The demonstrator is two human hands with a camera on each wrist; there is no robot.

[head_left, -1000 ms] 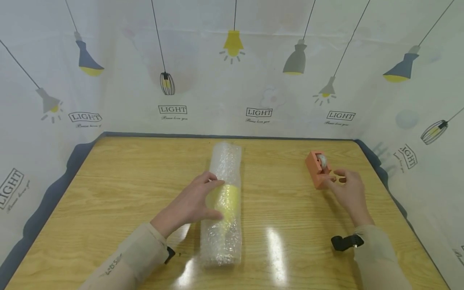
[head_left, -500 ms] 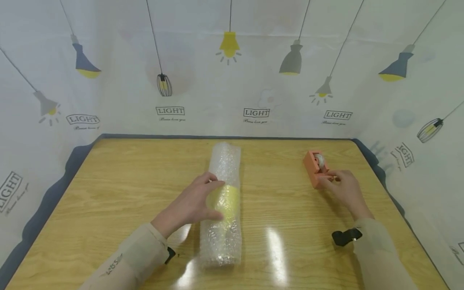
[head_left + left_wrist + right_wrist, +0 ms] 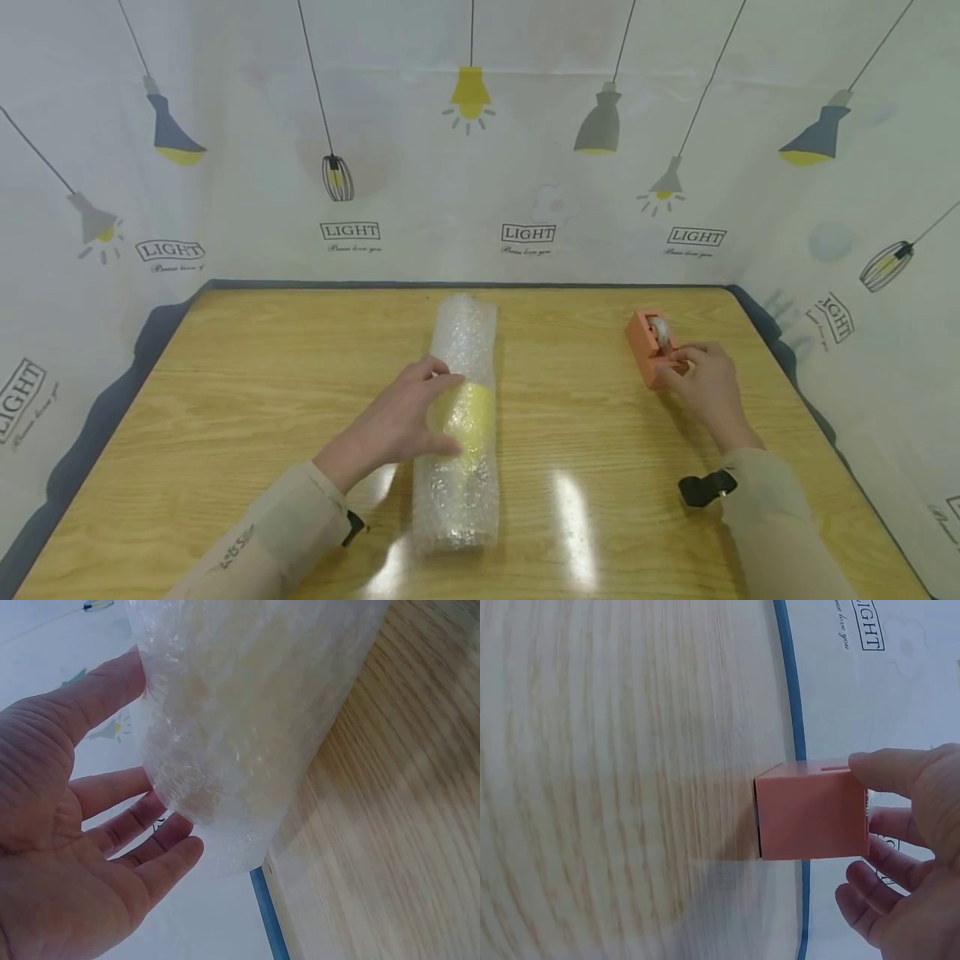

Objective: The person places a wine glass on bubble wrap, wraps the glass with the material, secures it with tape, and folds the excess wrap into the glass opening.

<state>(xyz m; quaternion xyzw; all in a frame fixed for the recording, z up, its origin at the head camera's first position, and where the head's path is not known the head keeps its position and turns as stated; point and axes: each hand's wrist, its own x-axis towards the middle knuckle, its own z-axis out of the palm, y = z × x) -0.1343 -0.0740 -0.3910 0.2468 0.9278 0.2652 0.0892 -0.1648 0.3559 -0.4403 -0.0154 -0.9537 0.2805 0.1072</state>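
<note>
A long bubble-wrapped roll (image 3: 463, 333), with something yellow showing through its middle, lies lengthwise on the table. My left hand (image 3: 393, 421) rests on its left side, thumb and index finger spread apart on the wrap. In the left wrist view the left hand (image 3: 97, 802) touches the bubble wrap (image 3: 240, 727) with its fingertips. To the right stands an orange tape dispenser (image 3: 642, 350) with a roll of clear tape (image 3: 660, 331) in it. My right hand (image 3: 708, 392) pinches at the dispenser's near end; the tape's free end is hidden by the fingers.
The wooden table (image 3: 300, 333) has a dark blue border along its back. A white sheet (image 3: 420, 167) printed with lamps surrounds the table at the back and sides. Each wrist carries a black camera mount (image 3: 705, 489).
My right thumb and index finger have moved in onto the near end of the tape dispenser and drawn closer together. The left hand and the wrapped roll stay in place.
</note>
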